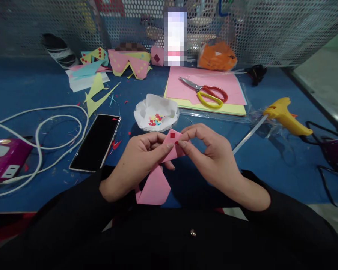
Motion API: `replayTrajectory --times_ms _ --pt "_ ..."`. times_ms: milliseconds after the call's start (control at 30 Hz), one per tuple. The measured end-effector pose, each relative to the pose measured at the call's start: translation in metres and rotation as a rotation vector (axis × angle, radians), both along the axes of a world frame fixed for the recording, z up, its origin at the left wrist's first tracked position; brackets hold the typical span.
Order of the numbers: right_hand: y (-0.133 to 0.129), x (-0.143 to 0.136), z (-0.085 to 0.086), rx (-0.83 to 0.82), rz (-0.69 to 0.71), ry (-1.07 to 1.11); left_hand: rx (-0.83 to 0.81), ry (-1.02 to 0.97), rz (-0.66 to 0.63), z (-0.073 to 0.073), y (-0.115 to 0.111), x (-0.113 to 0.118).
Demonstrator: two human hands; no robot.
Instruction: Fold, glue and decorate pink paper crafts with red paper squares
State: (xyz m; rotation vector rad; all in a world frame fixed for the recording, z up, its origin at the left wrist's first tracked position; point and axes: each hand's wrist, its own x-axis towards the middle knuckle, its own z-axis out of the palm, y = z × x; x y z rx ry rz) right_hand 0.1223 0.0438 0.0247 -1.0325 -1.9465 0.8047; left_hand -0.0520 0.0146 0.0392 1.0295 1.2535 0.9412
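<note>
A pink paper cutout [155, 186], shaped like a mask with a notch, is in front of my body above the table edge. My left hand [138, 155] is closed around its upper part, thumb on the front and fingers behind. A dark red paper square [172, 135] lies flat on the upper end. My right hand [214, 157] is closed in a pinch at the cutout's right side, with a second small red paper piece [177, 142] at its thumb tip. Just beyond my hands stands a white paper-lined bowl [142, 108] holding tiny coloured paper bits [157, 120].
On the left lie a phone [97, 142], a white cable [39, 138] and yellow scraps [95, 93]. Scissors [205, 92] rest on coloured sheets [183, 80]. A yellow glue gun [284, 114] is at the right. Finished-looking paper masks [129, 63] lean at the back.
</note>
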Motion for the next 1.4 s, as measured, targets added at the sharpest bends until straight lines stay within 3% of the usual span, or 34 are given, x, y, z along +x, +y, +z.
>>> replayTrajectory --times_ms 767,1067,1267,1400 --pt "-0.004 -0.002 -0.002 0.081 -0.013 -0.061 0.024 0.056 0.001 -0.003 -0.001 0.001" --pt "0.004 0.004 0.006 -0.204 -0.045 0.071 -0.005 0.045 0.023 -0.002 0.001 -0.002" --pt "0.004 0.003 0.004 -0.209 -0.030 0.081 -0.053 -0.121 0.027 -0.007 0.001 -0.003" --pt "0.002 0.003 0.001 -0.192 -0.024 0.066 0.000 -0.010 0.020 -0.009 0.002 -0.003"
